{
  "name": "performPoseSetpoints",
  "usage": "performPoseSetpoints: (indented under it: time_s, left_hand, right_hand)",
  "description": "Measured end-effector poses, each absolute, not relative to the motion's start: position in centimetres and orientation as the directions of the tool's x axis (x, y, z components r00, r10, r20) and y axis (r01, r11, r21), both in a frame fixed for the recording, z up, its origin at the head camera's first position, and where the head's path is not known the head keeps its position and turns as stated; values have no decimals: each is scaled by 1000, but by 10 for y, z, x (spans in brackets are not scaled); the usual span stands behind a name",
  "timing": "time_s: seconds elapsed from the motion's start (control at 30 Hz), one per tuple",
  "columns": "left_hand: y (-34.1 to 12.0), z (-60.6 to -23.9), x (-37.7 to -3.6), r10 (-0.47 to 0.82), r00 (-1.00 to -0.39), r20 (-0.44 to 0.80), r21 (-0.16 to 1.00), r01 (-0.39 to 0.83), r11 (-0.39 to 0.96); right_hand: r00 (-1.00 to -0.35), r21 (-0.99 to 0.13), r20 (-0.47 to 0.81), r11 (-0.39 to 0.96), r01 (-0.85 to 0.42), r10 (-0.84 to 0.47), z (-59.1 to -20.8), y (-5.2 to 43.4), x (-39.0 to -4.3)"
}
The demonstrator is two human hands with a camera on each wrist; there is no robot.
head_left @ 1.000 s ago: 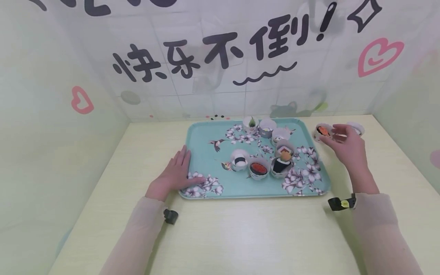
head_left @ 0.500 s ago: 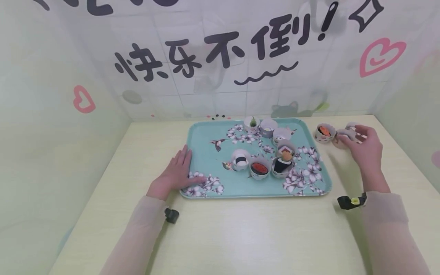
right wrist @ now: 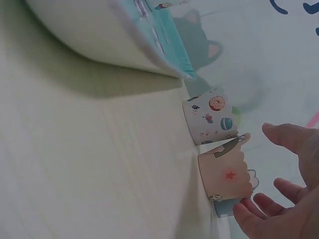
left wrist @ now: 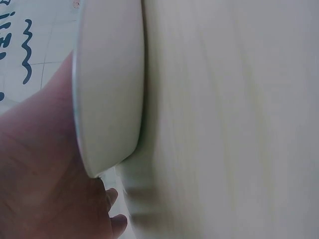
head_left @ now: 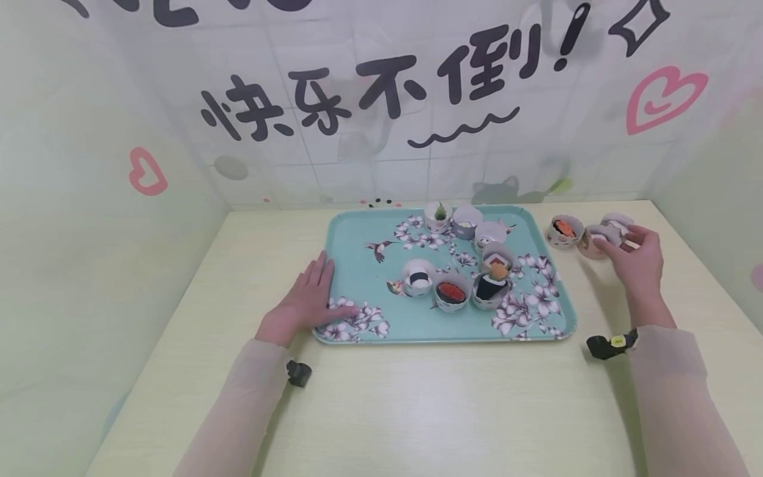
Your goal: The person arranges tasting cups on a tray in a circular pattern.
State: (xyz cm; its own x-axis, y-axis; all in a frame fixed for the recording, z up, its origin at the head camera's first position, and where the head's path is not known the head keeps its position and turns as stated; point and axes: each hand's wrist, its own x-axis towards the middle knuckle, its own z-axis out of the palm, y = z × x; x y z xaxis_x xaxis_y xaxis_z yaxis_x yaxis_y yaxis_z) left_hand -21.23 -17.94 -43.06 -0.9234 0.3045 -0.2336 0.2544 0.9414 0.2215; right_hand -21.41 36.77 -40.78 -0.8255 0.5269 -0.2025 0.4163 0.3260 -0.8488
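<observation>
My left hand (head_left: 301, 298) rests on the left side of the turquoise tray (head_left: 363, 265), thumb over its front corner and the other fingers straight along the edge. To the right of the tray, my right hand (head_left: 640, 262) is beside a pinkish-brown paper cup (head_left: 591, 250) holding a grey piece (head_left: 608, 233). In the right wrist view, thumb and fingers are spread around the rim side of that starfish-printed cup (right wrist: 227, 174), holding nothing. Left of it stands a paper cup with orange-topped toy sushi (head_left: 563, 228); a pale cup (head_left: 620, 218) is partly hidden behind.
On the tray stand several paper cups with toy food, among them red-topped sushi (head_left: 451, 292), a black-wrapped rice piece (head_left: 490, 286), a white piece with a dark band (head_left: 418, 278) and a green sprig (head_left: 440, 212). A printed wall covering (head_left: 369, 179) closes off the table's back.
My right hand has moved right, away from the orange-topped sushi cup, and the pinkish-brown cup with the grey piece now shows. My left hand has stayed on the tray.
</observation>
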Motion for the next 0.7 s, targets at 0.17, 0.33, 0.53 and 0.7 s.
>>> performPoseSetpoints:
  time_s: [0.17, 0.33, 0.53, 0.7]
  left_hand:
    - [-179, -430, -212, 307, -923, -233, 225, 256, 940]
    - [-179, -429, -211, 307, -923, -234, 225, 256, 940]
    - [-179, -430, -212, 310, -922, -232, 227, 258, 939]
    - [-178, -429, -212, 305, -923, -234, 223, 254, 941]
  right_hand:
    - [-804, -842, -252, 288, 456, 538, -411, 370, -220]
    - [-792, -835, -261, 283, 472, 551, -416, 374, -223]
    - [-800, -830, -275, 289, 477, 533, -421, 377, -227]
    - [-822, -812, -262, 345, 471, 506, -424, 379, -229]
